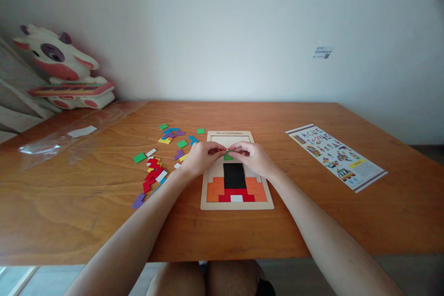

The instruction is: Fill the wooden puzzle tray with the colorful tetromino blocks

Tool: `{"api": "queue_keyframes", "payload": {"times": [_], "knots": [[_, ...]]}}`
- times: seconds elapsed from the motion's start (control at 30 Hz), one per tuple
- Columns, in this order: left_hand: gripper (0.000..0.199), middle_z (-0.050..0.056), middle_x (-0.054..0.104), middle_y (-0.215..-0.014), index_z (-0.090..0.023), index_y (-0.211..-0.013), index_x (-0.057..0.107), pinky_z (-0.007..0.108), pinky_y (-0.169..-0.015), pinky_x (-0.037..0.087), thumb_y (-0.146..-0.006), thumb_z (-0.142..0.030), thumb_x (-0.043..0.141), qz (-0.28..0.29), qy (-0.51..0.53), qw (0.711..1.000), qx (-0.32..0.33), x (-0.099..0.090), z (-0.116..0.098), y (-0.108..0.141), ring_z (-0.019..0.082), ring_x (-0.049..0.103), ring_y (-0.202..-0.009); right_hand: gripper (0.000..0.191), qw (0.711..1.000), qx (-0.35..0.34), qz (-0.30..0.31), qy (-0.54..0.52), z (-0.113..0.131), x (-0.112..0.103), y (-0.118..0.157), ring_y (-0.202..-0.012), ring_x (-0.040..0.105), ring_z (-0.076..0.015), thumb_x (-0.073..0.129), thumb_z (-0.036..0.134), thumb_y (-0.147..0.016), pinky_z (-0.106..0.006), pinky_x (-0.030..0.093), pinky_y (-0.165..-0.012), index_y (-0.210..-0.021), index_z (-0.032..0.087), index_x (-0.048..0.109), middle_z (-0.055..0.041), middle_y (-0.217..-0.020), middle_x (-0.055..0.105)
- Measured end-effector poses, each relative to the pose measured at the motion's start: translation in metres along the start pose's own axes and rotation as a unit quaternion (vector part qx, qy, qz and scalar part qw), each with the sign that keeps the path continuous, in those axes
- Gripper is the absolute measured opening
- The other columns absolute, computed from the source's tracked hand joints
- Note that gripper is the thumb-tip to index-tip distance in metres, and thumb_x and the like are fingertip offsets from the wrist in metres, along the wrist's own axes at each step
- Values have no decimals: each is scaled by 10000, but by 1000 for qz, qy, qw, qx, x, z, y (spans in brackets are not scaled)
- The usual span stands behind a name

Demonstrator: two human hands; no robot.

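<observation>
A pale wooden puzzle board (237, 206) lies flat near the middle of the table. Orange, red, white and black pieces fill its lower part, the black block (234, 175) standing over the red ones. Over the board's upper half, my left hand (204, 156) and my right hand (252, 156) meet fingertip to fingertip, both pinched closed. A green piece (228, 156) shows just beneath the fingertips, above the black block. Whether the fingers grip its top edge or another small piece is too small to tell.
Loose coloured pieces, among them a green one (139, 157) and a purple one (138, 200), lie left of the board. A printed sheet (338, 157) is on the right. Clear plastic wrapping (45, 148) and a cow-shaped toy keyboard (71, 89) are at the left.
</observation>
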State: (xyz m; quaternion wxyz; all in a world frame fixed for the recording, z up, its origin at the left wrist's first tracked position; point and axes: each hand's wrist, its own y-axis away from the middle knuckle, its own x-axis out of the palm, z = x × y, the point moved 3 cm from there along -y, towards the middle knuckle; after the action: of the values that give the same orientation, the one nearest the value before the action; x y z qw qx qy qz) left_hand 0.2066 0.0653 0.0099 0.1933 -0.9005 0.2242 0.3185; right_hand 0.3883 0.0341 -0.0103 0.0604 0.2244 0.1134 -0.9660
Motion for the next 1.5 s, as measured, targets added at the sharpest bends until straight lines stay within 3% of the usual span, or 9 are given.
{"api": "queue_keyframes", "payload": {"times": [0.13,0.27,0.47,0.63,0.97,1.13,1.3,1.43,1.5], "knots": [[251,58,728,-1002,-182,-956,718,272,-795,521,-887,-347,542,-51,-95,994,28,-19,14,-3,168,663,-839,165,999,21,-18,23,-5,-1,-2,-796,682,-170,681,312,-843,-325,516,-756,-954,195,712,-56,-898,753],[238,78,715,-1000,-174,-942,709,295,-815,509,-874,-314,530,-109,-174,978,-23,-38,30,-4,196,659,-865,145,998,9,0,67,-4,2,-2,-756,645,-160,684,305,-846,-315,503,-718,-940,201,725,-43,-859,735],[231,71,716,-1046,-195,-949,703,293,-876,489,-874,-311,517,-97,-224,968,-59,-44,40,-3,212,656,-946,95,993,-24,27,116,0,2,0,-744,607,-153,686,274,-848,-320,493,-721,-892,211,742,-51,-888,686],[246,70,722,-1044,-190,-972,702,271,-823,496,-869,-302,510,-101,-230,965,-70,-48,43,-1,204,662,-915,85,993,-19,29,113,2,1,0,-772,617,-160,677,252,-852,-330,502,-740,-902,210,732,-54,-900,689],[241,64,721,-1029,-200,-975,698,289,-840,489,-877,-308,506,-99,-266,954,-98,-56,39,0,211,660,-907,129,992,-22,37,116,3,2,0,-775,618,-170,645,305,-872,-334,498,-737,-876,194,711,-67,-894,680],[369,173,636,-1171,-163,-1150,656,443,-900,481,-904,-278,405,-112,-369,905,-182,-72,34,13,339,598,-1087,293,996,-5,-69,49,-3,-8,-2,-793,627,-191,513,440,-932,-326,481,-721,-980,193,665,-78,-894,698],[471,283,537,-1259,-105,-1256,603,530,-824,490,-834,-274,480,-58,-386,849,-355,-105,46,36,473,531,-1154,416,988,28,-147,29,-12,-17,-4,-716,599,-186,505,562,-897,-311,453,-658,-994,179,636,-89,-887,693],[453,292,576,-1209,-97,-1205,623,518,-795,494,-836,-293,450,-41,-385,842,-376,-115,60,42,461,568,-1116,410,984,16,-174,24,-13,-20,-4,-682,575,-169,510,566,-893,-293,436,-622,-1003,190,627,-77,-898,684],[410,251,618,-1166,-122,-1160,639,502,-862,486,-839,-284,442,-37,-401,861,-309,-109,63,36,409,587,-1111,399,983,14,-183,25,-12,-21,-3,-673,570,-166,515,551,-896,-290,429,-610,-1008,185,630,-76,-887,680]]}}
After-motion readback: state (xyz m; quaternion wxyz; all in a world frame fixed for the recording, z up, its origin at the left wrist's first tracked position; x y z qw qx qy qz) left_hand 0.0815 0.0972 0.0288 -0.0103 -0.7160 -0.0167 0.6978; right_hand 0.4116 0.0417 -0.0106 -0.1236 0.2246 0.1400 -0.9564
